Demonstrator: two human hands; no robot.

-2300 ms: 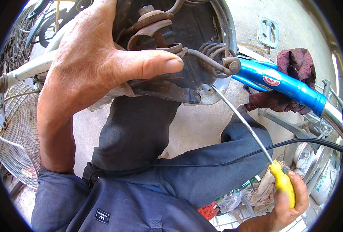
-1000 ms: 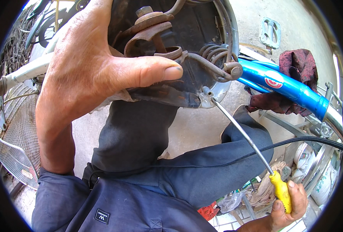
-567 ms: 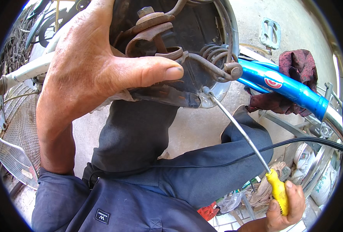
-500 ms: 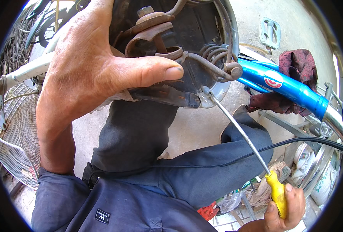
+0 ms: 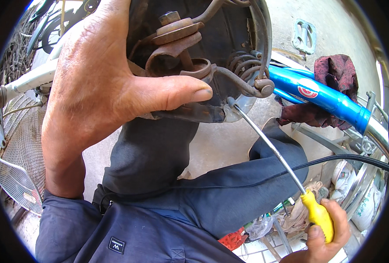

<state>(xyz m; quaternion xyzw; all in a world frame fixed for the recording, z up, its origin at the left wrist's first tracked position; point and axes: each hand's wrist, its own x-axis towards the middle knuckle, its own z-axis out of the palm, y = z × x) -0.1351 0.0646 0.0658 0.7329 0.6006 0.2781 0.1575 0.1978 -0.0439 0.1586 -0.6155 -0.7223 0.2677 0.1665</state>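
Note:
A bicycle saddle (image 5: 181, 115) is turned with its dark underside toward me, showing a rusty seat clamp (image 5: 181, 57) with a bolt and a coil spring (image 5: 245, 63). My left hand (image 5: 93, 79) grips its left side, the thumb lying across the underside below the clamp; the other fingers are hidden. At the lower right, my right hand (image 5: 330, 232) is wrapped round the yellow handle of a screwdriver (image 5: 275, 153). Its long metal shaft slants up to the left, and the tip end meets a small grey fitting at the saddle's lower right rim.
To the right is a blue bicycle frame (image 5: 334, 101) with a dark red cloth (image 5: 337, 72) draped over it. A pedal (image 5: 304, 36) shows beyond. A black cable (image 5: 348, 157) crosses over my leg. At left stands a wire mesh basket (image 5: 19, 144). Bags and scraps lie at lower right.
The saddle has shifted and tilted slightly under my left hand, its clamp now a little lower and further right. My right hand has turned round the screwdriver handle; the tip stays at the same fitting.

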